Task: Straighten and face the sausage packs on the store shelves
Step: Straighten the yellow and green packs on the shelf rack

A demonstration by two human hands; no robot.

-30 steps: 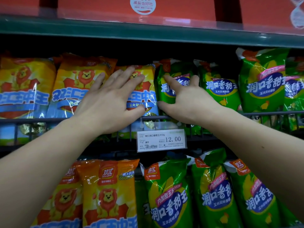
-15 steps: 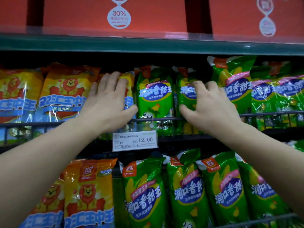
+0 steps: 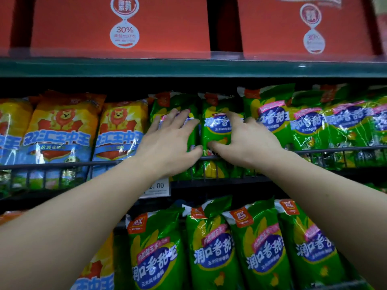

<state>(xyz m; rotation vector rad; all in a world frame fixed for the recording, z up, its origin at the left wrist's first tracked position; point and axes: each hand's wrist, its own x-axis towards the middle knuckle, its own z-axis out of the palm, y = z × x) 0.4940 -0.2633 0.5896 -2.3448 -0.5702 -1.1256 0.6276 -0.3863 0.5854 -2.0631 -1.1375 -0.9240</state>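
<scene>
I work from a single view, worn on the head; it faces the shelving square on, at about the height of the middle tier's wire rail (image 3: 62, 163); it stands close, the arms reaching the shelf; both forearms enter from the lower corners, left hand (image 3: 167, 143) and right hand (image 3: 249, 141) meeting near centre; the green shelf edge (image 3: 188, 68) crosses the top; the lower tier's green packs (image 3: 211, 254) fill most of the bottom.
</scene>
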